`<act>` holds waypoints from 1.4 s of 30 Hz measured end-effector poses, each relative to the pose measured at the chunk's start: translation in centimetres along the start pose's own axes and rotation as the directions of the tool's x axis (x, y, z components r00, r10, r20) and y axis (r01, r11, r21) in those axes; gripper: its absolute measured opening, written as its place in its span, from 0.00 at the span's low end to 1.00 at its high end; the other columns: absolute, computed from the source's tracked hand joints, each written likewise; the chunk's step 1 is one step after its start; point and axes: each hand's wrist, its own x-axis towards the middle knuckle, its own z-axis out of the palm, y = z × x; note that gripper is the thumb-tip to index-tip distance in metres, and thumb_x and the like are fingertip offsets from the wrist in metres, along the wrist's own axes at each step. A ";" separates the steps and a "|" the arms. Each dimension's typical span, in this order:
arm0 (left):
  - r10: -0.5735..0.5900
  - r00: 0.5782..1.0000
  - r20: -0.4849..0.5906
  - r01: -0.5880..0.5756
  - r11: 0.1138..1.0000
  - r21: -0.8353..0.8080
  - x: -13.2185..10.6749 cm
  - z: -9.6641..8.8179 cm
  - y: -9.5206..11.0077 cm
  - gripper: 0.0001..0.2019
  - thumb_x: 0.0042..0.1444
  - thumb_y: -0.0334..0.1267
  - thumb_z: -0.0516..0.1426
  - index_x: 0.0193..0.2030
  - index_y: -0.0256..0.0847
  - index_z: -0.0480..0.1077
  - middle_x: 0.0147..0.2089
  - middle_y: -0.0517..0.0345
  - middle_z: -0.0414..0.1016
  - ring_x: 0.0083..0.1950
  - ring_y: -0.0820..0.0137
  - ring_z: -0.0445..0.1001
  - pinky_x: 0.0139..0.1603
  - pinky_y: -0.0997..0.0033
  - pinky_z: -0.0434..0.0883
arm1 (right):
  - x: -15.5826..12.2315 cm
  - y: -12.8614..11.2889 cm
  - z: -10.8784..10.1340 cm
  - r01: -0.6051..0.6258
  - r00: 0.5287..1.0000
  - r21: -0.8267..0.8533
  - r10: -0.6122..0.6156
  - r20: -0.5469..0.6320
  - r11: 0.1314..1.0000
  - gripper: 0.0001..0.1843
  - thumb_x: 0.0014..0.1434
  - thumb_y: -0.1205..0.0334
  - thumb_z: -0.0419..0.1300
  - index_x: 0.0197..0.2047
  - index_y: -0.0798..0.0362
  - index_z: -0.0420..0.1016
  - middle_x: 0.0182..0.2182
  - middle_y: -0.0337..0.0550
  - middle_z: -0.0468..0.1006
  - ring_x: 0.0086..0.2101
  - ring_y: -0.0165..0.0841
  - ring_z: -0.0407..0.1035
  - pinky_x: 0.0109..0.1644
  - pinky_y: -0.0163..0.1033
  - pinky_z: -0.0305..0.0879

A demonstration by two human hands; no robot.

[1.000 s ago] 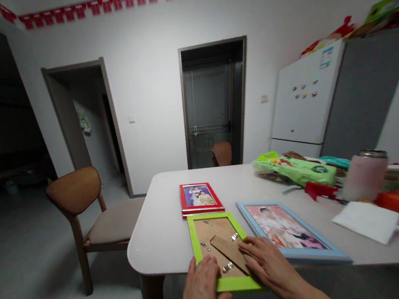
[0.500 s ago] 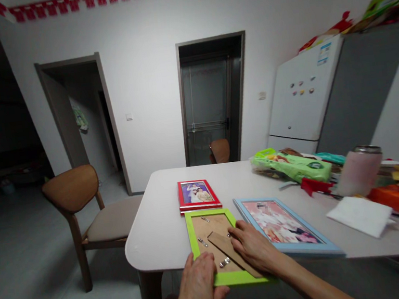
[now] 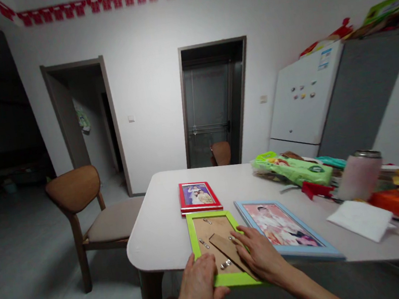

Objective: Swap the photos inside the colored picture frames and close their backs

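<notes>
A picture frame with a lime-green border (image 3: pixel 192 229) lies face down at the table's near edge. Its brown backing board (image 3: pixel 212 228) carries several small metal clips, one a silver clip (image 3: pixel 226 264) near the bottom, and a slanting brown stand (image 3: pixel 230 254). My left hand (image 3: pixel 200 278) grips the frame's lower left corner, fingers on top and thumb along the bottom edge. Across the right border lies my right hand (image 3: pixel 257 249), its fingers apart and touching the backing around the right-hand clip, which they partly hide. The palm covers the stand's lower right side.
Beyond the green frame sits a red picture frame (image 3: pixel 219 204), and to the right a light-blue picture frame (image 3: pixel 300 257). Further right are a white folded paper (image 3: pixel 361 219), a pink jar (image 3: pixel 361 175) and a green packet (image 3: pixel 296 169). A wooden chair (image 3: pixel 75 186) stands left of the table (image 3: pixel 151 228).
My right fingers have spread slightly and shifted a little toward me around the right-hand clip. My left hand keeps its place on the frame. The view has tilted up slightly.
</notes>
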 end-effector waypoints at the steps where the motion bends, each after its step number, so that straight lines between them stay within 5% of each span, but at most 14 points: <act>1: 0.004 1.000 0.000 -0.004 1.000 0.004 0.0 0.0 0.0 0.26 0.45 0.42 0.58 0.51 0.39 0.57 0.52 0.52 0.64 0.54 0.66 0.60 0.59 0.59 0.49 | -0.4 -0.6 -0.2 0.045 0.999 0.008 -0.045 -0.005 0.999 0.18 0.53 0.62 0.46 0.46 0.53 0.68 0.46 0.51 0.64 0.46 0.39 0.58 0.49 0.45 0.53; 8: 0.010 1.000 0.002 -0.010 1.000 0.011 0.1 -0.1 0.1 0.26 0.44 0.39 0.59 0.51 0.39 0.58 0.50 0.54 0.66 0.53 0.67 0.61 0.58 0.61 0.50 | -1.9 -4.7 -1.7 0.239 0.965 0.125 -0.250 0.080 0.963 0.13 0.53 0.63 0.47 0.37 0.46 0.72 0.43 0.44 0.67 0.46 0.37 0.58 0.49 0.46 0.55; 17: 0.008 1.000 -0.001 -0.008 1.000 -0.003 0.0 -0.3 0.1 0.24 0.46 0.41 0.57 0.51 0.41 0.58 0.48 0.55 0.67 0.51 0.68 0.63 0.58 0.60 0.51 | -2.6 -3.9 -2.4 0.292 0.951 0.168 -0.305 0.056 0.942 0.14 0.54 0.64 0.47 0.38 0.46 0.73 0.42 0.44 0.69 0.45 0.35 0.59 0.48 0.42 0.57; 24: 0.016 1.000 0.019 -0.016 1.000 0.000 0.0 -0.3 -0.3 0.22 0.44 0.41 0.58 0.48 0.39 0.61 0.52 0.54 0.65 0.54 0.68 0.60 0.59 0.62 0.49 | 0.9 -4.3 -0.5 0.141 0.983 0.241 -0.164 0.080 0.960 0.17 0.55 0.64 0.44 0.42 0.51 0.71 0.42 0.48 0.68 0.43 0.34 0.61 0.47 0.41 0.56; 29: 0.024 0.999 0.026 -0.023 1.000 -0.012 0.1 -0.3 -0.5 0.20 0.43 0.41 0.58 0.45 0.42 0.62 0.50 0.57 0.66 0.52 0.68 0.62 0.58 0.61 0.50 | 3.7 -5.2 1.3 0.142 0.975 0.161 -0.166 0.145 0.977 0.18 0.51 0.68 0.46 0.40 0.50 0.72 0.40 0.44 0.70 0.42 0.35 0.60 0.46 0.40 0.54; 42: 0.048 0.999 0.019 -0.046 0.997 -0.058 -0.2 -0.8 -0.6 0.18 0.42 0.39 0.60 0.42 0.41 0.63 0.48 0.57 0.67 0.52 0.68 0.62 0.59 0.61 0.48 | 3.6 -5.7 1.7 0.184 0.967 0.157 -0.207 0.146 0.970 0.16 0.49 0.68 0.47 0.36 0.46 0.73 0.38 0.40 0.71 0.40 0.34 0.60 0.42 0.37 0.54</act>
